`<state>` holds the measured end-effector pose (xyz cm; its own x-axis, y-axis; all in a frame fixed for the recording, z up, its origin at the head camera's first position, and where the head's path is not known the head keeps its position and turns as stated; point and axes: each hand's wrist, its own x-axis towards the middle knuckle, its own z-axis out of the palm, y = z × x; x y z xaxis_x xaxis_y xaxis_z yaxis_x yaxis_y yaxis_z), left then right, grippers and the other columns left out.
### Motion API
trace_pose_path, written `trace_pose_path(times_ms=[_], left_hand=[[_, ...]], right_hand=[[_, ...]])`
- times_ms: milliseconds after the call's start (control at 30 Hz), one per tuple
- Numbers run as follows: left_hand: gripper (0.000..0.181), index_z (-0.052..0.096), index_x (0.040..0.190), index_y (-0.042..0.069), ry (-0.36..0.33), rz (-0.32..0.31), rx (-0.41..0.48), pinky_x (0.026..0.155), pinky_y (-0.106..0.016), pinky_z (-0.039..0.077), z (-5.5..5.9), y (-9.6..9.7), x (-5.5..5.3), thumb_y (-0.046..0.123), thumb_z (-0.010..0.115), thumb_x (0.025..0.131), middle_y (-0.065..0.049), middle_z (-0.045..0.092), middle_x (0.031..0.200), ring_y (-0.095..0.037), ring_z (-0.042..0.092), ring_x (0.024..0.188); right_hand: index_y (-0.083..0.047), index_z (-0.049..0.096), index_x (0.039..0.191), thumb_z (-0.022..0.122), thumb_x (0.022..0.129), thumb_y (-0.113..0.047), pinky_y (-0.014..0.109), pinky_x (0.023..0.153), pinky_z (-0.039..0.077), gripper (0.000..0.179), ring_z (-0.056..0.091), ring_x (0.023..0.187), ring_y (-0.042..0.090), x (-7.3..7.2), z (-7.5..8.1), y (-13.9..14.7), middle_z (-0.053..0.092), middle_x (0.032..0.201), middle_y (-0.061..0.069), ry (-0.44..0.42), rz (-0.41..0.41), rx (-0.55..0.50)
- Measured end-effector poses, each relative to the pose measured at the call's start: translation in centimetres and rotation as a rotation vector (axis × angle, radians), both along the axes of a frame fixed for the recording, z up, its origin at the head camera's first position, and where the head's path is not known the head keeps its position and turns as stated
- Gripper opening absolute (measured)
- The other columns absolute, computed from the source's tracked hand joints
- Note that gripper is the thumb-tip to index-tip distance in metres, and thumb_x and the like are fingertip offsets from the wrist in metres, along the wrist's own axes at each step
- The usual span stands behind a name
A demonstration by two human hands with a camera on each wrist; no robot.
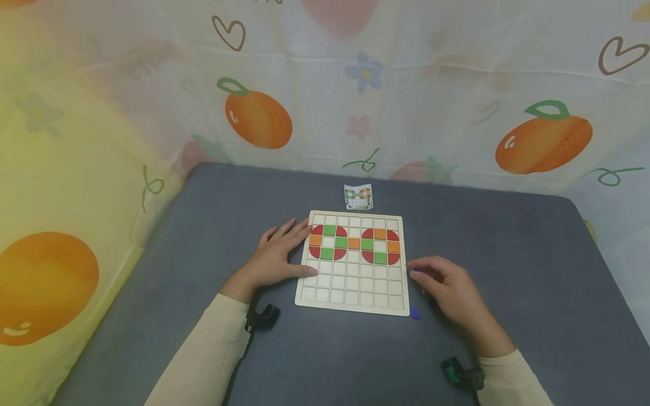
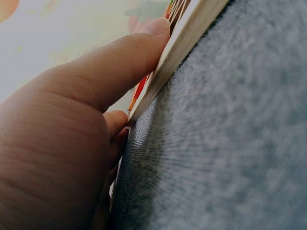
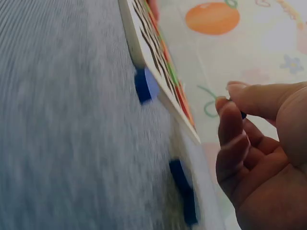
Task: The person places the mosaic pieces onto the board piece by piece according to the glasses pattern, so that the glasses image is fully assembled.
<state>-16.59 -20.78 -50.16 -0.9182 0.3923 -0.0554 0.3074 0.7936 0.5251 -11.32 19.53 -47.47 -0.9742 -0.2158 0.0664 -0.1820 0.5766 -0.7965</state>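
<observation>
A pale wooden grid board (image 1: 330, 281) lies on the table with red, green and orange pieces set in its upper rows. My left hand (image 1: 276, 256) rests at the board's left edge, fingers outstretched and thumb on the rim. Just off the right edge, my right hand (image 1: 452, 290) pinches a small blue piece (image 3: 243, 115) between thumb and index finger; the fingertips hide most of it. Another blue piece (image 1: 414, 313) lies against the board's lower right corner. Two more, a blue piece (image 3: 180, 175) and its neighbour (image 3: 190, 209), lie on the cloth in the right wrist view.
Behind the board lies a small printed card (image 1: 358, 197) with a coloured grid pattern. A grey cloth (image 1: 533, 270) covers the table. A patterned curtain (image 1: 421, 101) with oranges and hearts hangs at the back and left.
</observation>
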Motion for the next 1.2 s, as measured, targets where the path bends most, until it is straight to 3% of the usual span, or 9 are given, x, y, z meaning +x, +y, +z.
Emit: trace_pose_path(times_ms=[133,200,433,667,867,1033,1200], left_hand=[[0.111,0.03,0.174,0.021,0.004,0.002,0.003,0.126,-0.058,0.004,-0.1,0.0,0.1,0.071,0.08,0.088,0.007,0.021,0.179,-0.022,0.007,0.166],[0.109,0.03,0.174,0.021,0.009,0.004,-0.001,0.126,-0.058,0.004,-0.2,0.0,0.1,0.07,0.079,0.089,0.007,0.021,0.179,-0.023,0.007,0.166],[0.075,0.035,0.172,0.018,0.043,0.002,-0.005,0.126,-0.061,0.004,-0.3,0.0,0.2,0.047,0.063,0.109,0.005,0.024,0.178,-0.026,0.01,0.166],[0.065,0.036,0.172,0.017,0.062,-0.007,-0.003,0.126,-0.06,0.005,-0.1,0.1,0.3,0.038,0.058,0.114,0.004,0.025,0.178,-0.027,0.012,0.165],[0.063,0.038,0.171,0.016,0.062,-0.002,0.012,0.126,-0.061,0.004,0.1,0.3,0.3,0.033,0.058,0.114,0.002,0.027,0.178,-0.028,0.013,0.165],[0.063,0.039,0.171,0.017,0.066,0.016,-0.007,0.126,-0.061,0.005,0.1,0.4,0.3,0.034,0.058,0.114,0.003,0.028,0.177,-0.028,0.014,0.165],[0.064,0.039,0.171,0.017,0.064,0.026,-0.01,0.126,-0.062,0.005,0.1,0.4,0.3,0.034,0.059,0.113,0.004,0.028,0.177,-0.028,0.014,0.165]], right_hand=[[-0.004,0.078,0.122,0.077,0.102,-0.003,0.027,0.068,0.055,0.02,0.068,0.074,0.02,-0.3,-0.1,-1.2,0.07,0.086,0.002,-0.082,0.01,-0.07],[-0.002,0.076,0.125,0.078,0.101,-0.003,0.026,0.072,0.056,0.023,0.072,0.077,0.02,-0.4,0.0,-1.9,0.074,0.091,0.004,-0.115,0.011,-0.109],[0.004,0.073,0.129,0.083,0.098,-0.005,0.027,0.075,0.062,0.034,0.076,0.085,0.023,-0.6,0.2,-4.4,0.069,0.104,0.013,-0.202,0.014,-0.241],[0.01,0.069,0.128,0.079,0.098,0.003,0.035,0.076,0.064,0.032,0.081,0.086,0.031,-0.9,-0.3,-7.1,0.074,0.095,0.014,-0.244,0.109,-0.389],[0.003,0.069,0.122,0.081,0.099,-0.005,0.031,0.075,0.063,0.028,0.079,0.08,0.02,-1.1,-0.7,-9.9,0.077,0.09,0.002,-0.157,0.181,-0.291],[-0.005,0.077,0.121,0.085,0.098,-0.015,0.032,0.068,0.054,0.027,0.065,0.069,0.009,-1.1,-1.1,-12.4,0.069,0.083,-0.01,-0.006,0.23,-0.111],[-0.01,0.08,0.121,0.086,0.098,-0.024,0.034,0.069,0.05,0.028,0.056,0.072,0.008,-1.3,-1.3,-14.8,0.06,0.078,-0.014,0.083,0.263,0.027]])
